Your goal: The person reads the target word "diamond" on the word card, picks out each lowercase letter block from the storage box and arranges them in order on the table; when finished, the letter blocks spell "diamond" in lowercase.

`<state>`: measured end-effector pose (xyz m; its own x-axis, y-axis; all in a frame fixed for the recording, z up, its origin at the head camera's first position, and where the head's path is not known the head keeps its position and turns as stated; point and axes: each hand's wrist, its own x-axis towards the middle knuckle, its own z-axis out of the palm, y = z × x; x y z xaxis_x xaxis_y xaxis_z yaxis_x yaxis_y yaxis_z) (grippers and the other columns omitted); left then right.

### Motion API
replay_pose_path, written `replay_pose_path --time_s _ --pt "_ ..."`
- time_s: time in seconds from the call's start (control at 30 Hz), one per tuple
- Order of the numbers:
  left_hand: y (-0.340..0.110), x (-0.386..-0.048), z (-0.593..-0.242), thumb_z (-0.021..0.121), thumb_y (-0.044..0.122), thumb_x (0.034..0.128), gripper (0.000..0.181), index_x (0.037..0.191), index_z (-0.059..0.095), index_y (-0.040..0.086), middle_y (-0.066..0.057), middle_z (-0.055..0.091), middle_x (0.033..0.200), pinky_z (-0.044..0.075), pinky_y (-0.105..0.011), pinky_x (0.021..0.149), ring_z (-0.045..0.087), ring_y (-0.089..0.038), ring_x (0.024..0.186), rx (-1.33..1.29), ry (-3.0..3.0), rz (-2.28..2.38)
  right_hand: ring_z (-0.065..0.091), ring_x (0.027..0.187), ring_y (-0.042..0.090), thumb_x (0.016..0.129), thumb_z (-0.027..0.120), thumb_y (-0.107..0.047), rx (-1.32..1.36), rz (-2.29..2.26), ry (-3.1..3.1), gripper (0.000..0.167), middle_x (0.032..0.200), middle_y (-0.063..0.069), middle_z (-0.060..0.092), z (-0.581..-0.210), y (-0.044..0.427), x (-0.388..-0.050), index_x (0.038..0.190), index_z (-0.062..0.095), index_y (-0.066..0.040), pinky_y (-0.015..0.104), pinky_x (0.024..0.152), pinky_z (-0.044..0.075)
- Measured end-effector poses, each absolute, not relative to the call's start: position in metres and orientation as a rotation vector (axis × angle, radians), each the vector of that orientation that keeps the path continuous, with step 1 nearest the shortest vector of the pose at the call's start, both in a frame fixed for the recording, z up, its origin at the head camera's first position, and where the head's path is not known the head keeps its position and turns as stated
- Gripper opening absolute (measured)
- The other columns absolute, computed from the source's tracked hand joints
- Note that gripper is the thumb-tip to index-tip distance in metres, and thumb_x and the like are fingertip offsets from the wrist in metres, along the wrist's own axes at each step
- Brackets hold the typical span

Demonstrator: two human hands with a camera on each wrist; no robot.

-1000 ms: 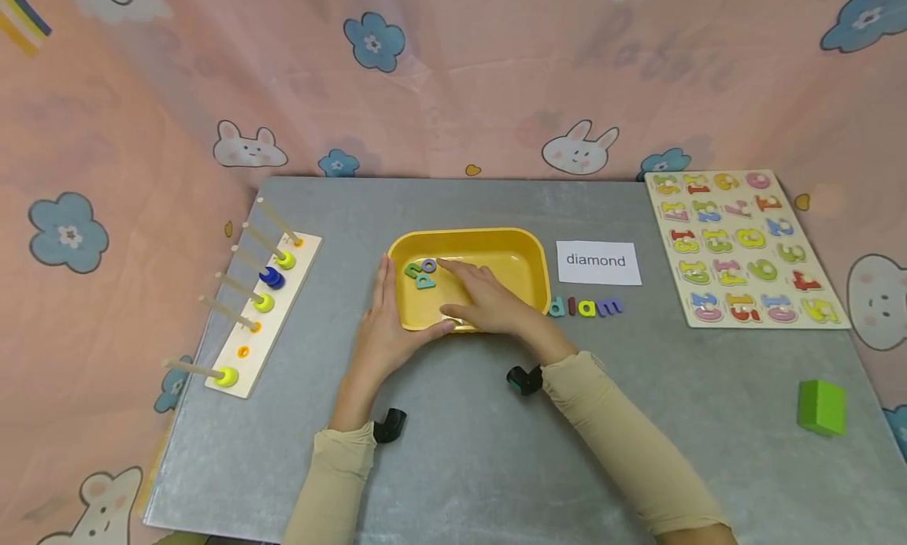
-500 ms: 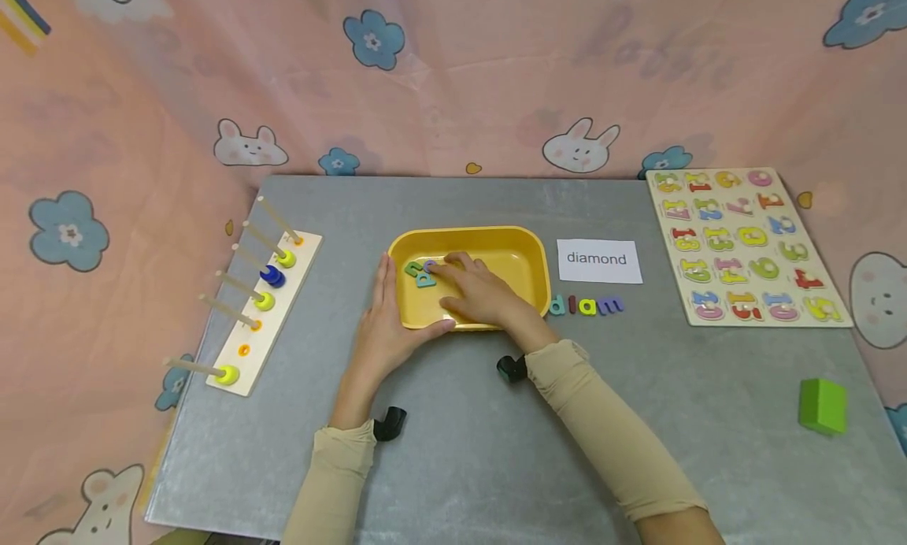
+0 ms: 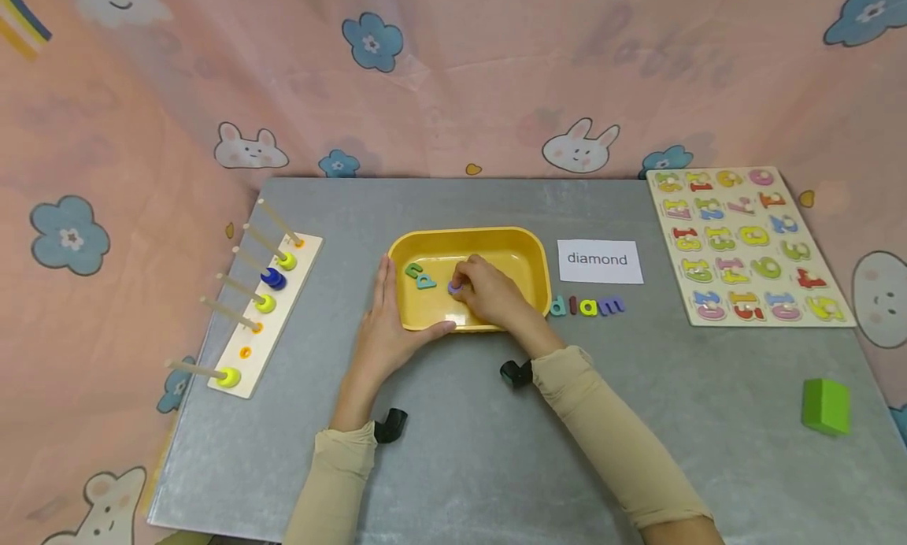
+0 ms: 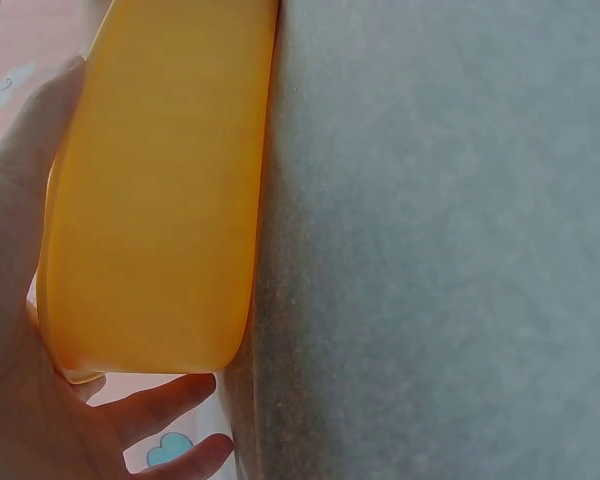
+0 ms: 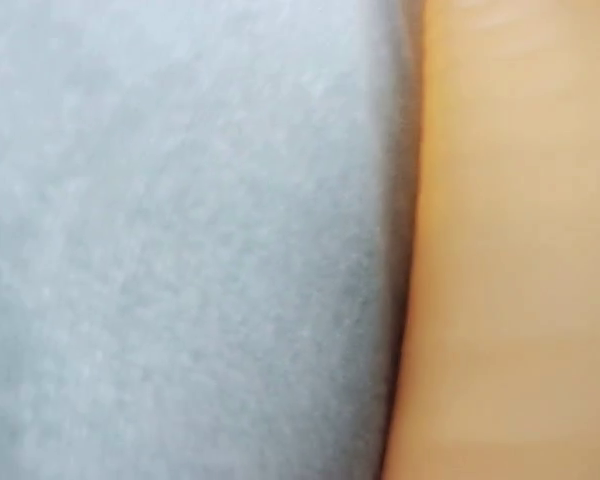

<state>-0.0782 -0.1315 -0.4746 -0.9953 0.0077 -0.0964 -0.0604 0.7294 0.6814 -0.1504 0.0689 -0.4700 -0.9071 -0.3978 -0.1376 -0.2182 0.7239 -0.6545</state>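
Right hand (image 3: 489, 291) curled, a purple letter (image 3: 453, 288) is pinched inside the yellow tray (image 3: 522, 260) (touched by the straight-fingered left hand (image 3: 383, 331))!

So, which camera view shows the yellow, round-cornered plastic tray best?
The head view, because it shows the tray from above, inside included, though the left hand and right hand cover parts. The left wrist view shows mainly its outer wall; the right wrist view, only a blurred surface, probably its wall.
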Motion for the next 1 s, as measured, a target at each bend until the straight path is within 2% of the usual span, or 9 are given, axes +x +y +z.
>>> replay_pose_path --time_s 0.13,0.33,0.43,0.57,0.7,0.87,1.0 --pt "-0.131 -0.078 -0.475 0.085 0.072 0.0751 0.141 0.171 -0.007 0.027 0.009 -0.004 0.181 0.037 -0.072 0.114 0.046 -0.044 0.147 -0.05 2.83 1.12 0.059 0.083 0.024 0.102 0.072 -0.016 -0.439 -1.047 2.677 0.008 0.096 0.008 0.066 -0.461 0.078 -0.143 0.104 0.069 -0.009 0.038 0.077 0.049" --pt "-0.13 -0.077 -0.474 0.086 0.072 0.0738 0.142 0.171 -0.008 0.029 0.013 -0.006 0.18 0.036 -0.073 0.115 0.045 -0.046 0.148 -0.055 2.824 1.125 0.061 0.092 0.026 0.098 0.077 -0.014 -0.503 -1.219 2.751 0.03 0.109 0.011 0.069 -0.449 0.105 -0.128 0.126 0.069 -0.004 0.037 0.08 0.049" --pt "-0.129 -0.077 -0.474 0.086 0.071 0.0738 0.142 0.171 -0.008 0.029 0.012 -0.006 0.18 0.035 -0.073 0.116 0.043 -0.044 0.149 -0.047 2.822 1.133 0.06 0.09 0.027 0.092 0.084 -0.015 -0.553 -1.302 2.833 0.03 0.102 0.011 0.069 -0.444 0.124 -0.117 0.118 0.074 -0.004 0.035 0.077 0.047" --pt "-0.129 -0.077 -0.474 0.087 0.071 0.0735 0.143 0.171 -0.008 0.029 0.01 -0.005 0.18 0.034 -0.073 0.117 0.042 -0.04 0.152 -0.036 2.828 1.14 0.059 0.08 0.024 0.079 0.094 -0.013 -0.557 -1.4 2.983 0.033 0.087 0.01 0.069 -0.443 0.153 -0.104 0.105 0.077 -0.001 0.025 0.07 0.042" --pt "-0.128 -0.077 -0.474 0.087 0.07 0.0736 0.143 0.171 -0.008 0.028 0.008 -0.005 0.181 0.034 -0.072 0.117 0.04 -0.038 0.154 -0.023 2.828 1.147 0.062 0.076 0.025 0.073 0.096 -0.003 -0.52 -1.393 3.101 0.038 0.085 0.013 0.072 -0.443 0.186 -0.093 0.106 0.079 0.001 0.017 0.068 0.042" --pt "-0.129 -0.077 -0.475 0.087 0.07 0.074 0.143 0.172 -0.008 0.026 0.005 -0.004 0.181 0.033 -0.073 0.117 0.037 -0.036 0.156 -0.017 2.832 1.154 0.064 0.08 0.029 0.081 0.091 -0.003 -0.289 -1.259 3.15 0.035 0.094 0.019 0.075 -0.443 0.231 -0.086 0.113 0.078 0.0 0.015 0.069 0.039" --pt "-0.13 -0.077 -0.476 0.087 0.069 0.0742 0.142 0.172 -0.007 0.026 0.004 -0.003 0.181 0.032 -0.074 0.117 0.038 -0.036 0.156 -0.017 2.838 1.154 0.061 0.085 0.031 0.085 0.09 -0.01 -0.077 -1.056 3.144 0.033 0.1 0.022 0.074 -0.451 0.267 -0.086 0.114 0.078 0.001 0.026 0.071 0.039"
